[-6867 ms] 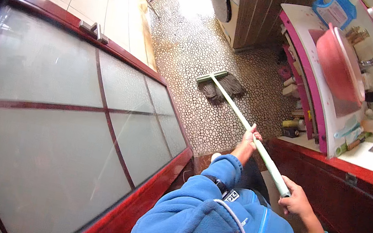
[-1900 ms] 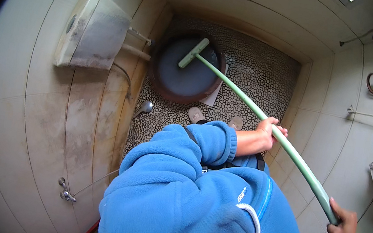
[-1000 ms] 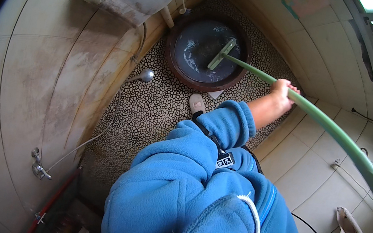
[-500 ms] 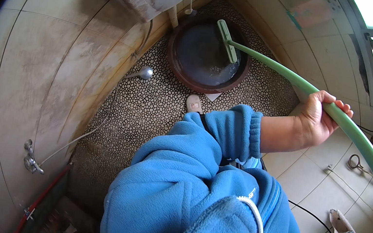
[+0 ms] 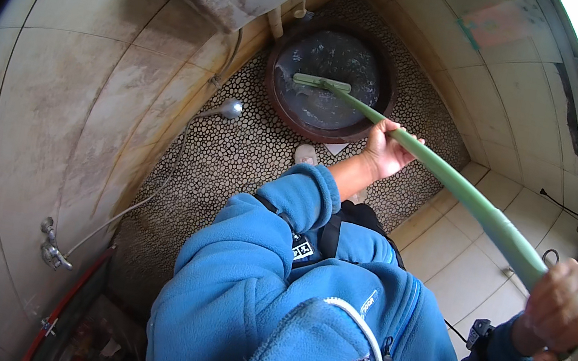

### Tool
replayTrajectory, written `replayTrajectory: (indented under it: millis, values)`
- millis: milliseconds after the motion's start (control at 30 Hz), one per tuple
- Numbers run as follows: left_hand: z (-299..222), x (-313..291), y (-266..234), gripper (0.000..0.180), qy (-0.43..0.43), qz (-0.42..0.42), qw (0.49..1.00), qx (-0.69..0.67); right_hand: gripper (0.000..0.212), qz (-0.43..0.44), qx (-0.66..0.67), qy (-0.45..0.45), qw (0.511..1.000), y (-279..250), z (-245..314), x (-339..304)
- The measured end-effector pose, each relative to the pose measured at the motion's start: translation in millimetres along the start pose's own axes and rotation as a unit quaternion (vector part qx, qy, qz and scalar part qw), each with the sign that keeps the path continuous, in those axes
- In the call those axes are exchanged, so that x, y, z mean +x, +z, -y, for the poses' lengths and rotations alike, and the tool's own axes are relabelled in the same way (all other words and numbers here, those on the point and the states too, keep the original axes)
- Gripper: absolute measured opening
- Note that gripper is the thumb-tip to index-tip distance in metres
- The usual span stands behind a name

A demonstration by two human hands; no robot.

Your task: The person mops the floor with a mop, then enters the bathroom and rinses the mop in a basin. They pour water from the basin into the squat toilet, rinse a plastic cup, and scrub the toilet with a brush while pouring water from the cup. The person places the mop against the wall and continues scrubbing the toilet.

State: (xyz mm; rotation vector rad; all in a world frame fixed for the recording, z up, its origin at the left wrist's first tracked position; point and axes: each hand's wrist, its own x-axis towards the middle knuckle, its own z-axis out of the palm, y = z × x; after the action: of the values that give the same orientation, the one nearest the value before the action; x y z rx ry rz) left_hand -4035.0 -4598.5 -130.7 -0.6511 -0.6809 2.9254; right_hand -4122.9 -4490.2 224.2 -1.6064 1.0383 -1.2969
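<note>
- Left hand (image 5: 387,153) wraps green mop (image 5: 457,181) mid-pole
- Right hand (image 5: 562,309) clenched round pole's near right end
- Mop head (image 5: 309,80) far, in brown basin's (image 5: 270,89) water (image 5: 346,116)
- Shower head (image 5: 230,109) left, near basin

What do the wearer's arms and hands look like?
Left hand and right hand are gloveless. Blue fleece sleeves with gathered cuffs; a dark strap and black-and-white tag at the left sleeve, small dark box by the right cuff.
</note>
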Motion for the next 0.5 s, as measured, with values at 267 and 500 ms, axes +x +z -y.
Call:
replayTrajectory:
  millis: [267,500]
  values:
    - [-46,5,-61,0.029,0.022,-0.181,0.96,0.212,0.019,-0.046,0.009,-0.007,0.999,51,-73,29]
    - [-66,33,-51,0.028,0.086,-0.207,0.965,0.134,0.019,-0.133,-0.047,0.018,0.99,42,-79,28]
